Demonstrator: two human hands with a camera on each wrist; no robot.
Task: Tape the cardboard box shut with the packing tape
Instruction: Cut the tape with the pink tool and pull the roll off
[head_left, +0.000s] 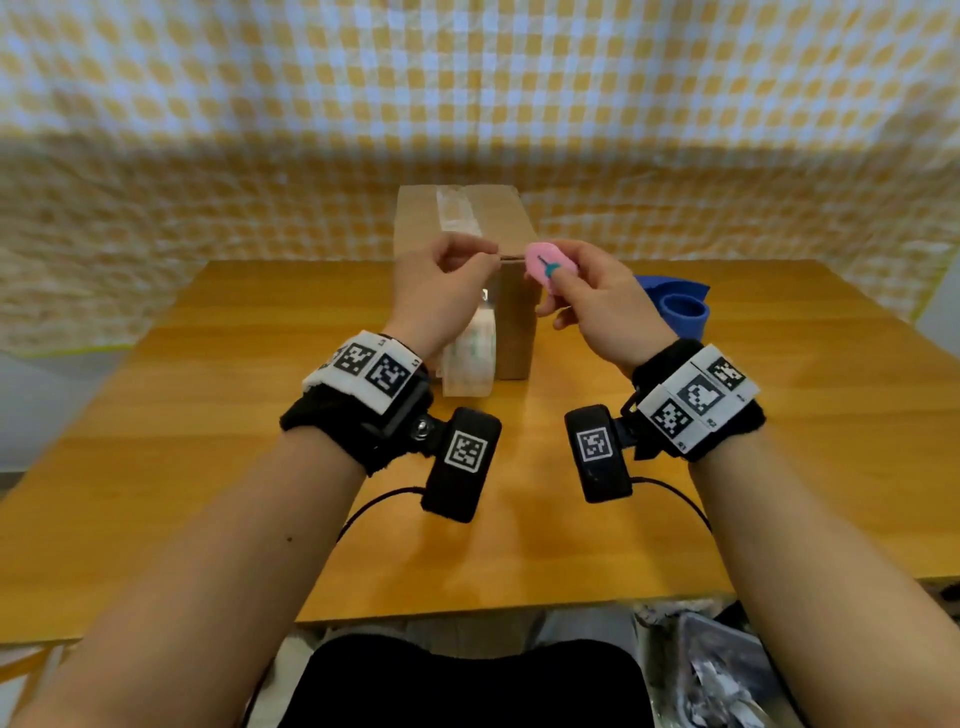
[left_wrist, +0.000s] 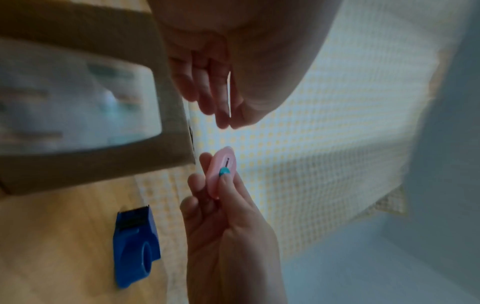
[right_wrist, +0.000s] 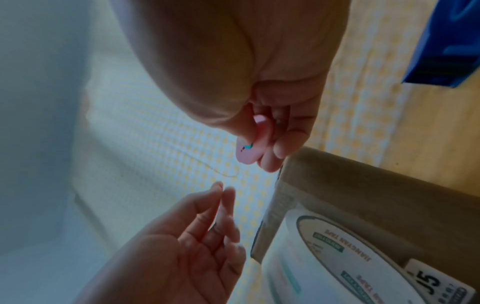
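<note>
The cardboard box (head_left: 511, 218) stands at the middle back of the table, with a band of clear tape (head_left: 454, 208) along its top. The packing tape roll (head_left: 467, 364) stands on edge against the box front. My left hand (head_left: 491, 255) hovers at the box's top front edge, thumb and forefinger pinched on what looks like a thin clear tape strip. My right hand (head_left: 556, 273) holds a small pink cutter (head_left: 548, 260), thumb on its teal slider, just right of the left fingertips. In the wrist views the cutter (left_wrist: 222, 164) (right_wrist: 248, 152) and the left fingertips (right_wrist: 221, 186) are close but apart.
A blue tape dispenser (head_left: 680, 306) lies on the wooden table (head_left: 260, 415) to the right of the box. Yellow checked cloth (head_left: 208, 130) hangs behind and around the table. Cables run from both wrist cameras toward me.
</note>
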